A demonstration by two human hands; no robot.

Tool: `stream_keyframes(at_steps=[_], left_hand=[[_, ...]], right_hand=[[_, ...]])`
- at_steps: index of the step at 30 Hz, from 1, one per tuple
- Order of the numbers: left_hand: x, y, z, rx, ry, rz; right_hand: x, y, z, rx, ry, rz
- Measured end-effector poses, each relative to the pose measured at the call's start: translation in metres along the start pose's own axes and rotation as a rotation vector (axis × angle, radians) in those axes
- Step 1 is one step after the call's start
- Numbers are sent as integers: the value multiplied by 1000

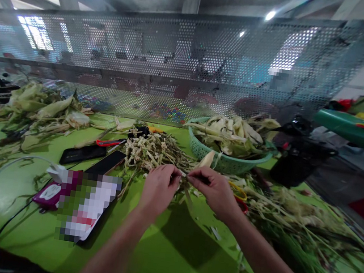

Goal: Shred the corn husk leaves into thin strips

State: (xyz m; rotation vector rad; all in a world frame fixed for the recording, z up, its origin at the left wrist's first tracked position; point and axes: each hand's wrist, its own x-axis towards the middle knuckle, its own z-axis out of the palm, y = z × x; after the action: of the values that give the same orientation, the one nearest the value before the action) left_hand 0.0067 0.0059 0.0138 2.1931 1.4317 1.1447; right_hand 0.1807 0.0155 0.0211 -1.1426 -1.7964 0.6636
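My left hand (160,186) and my right hand (216,193) meet above the middle of the green table. Each pinches with thumb and forefinger at a thin pale strip (184,174), which looks like corn husk, stretched between the fingertips. A broader pale husk piece (206,160) stands up just behind my right fingers; whether it joins the strip I cannot tell. Right behind my hands lies a heap of dried stalks with small pale husk tufts (149,150). Scissors with yellow and red handles (242,199) lie partly hidden beside my right wrist.
A green basket (228,163) of husks stands behind. More husks (50,106) lie left, green strands (300,257) right. Left are a black phone (82,155), a red-handled tool (109,142), a purple power strip (48,196) with a white cable, and a blurred-out phone. A perforated metal screen (193,56) rises behind.
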Motion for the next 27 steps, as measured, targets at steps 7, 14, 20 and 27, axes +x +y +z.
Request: stream_keyframes(at_steps=[7, 14, 20, 27], left_hand=[[2, -5, 1, 0, 36, -37], [1, -6, -3, -37, 80, -122], [4, -4, -8, -100, 83, 2], [3, 4, -11, -178, -22, 74]], right_hand=[[-7, -12, -7, -451, 144, -339], [-7, -20, -14, -385, 143, -321], [-1, -18, -11, -30, 163, -45], [0, -16, -8, 257, 99, 125]])
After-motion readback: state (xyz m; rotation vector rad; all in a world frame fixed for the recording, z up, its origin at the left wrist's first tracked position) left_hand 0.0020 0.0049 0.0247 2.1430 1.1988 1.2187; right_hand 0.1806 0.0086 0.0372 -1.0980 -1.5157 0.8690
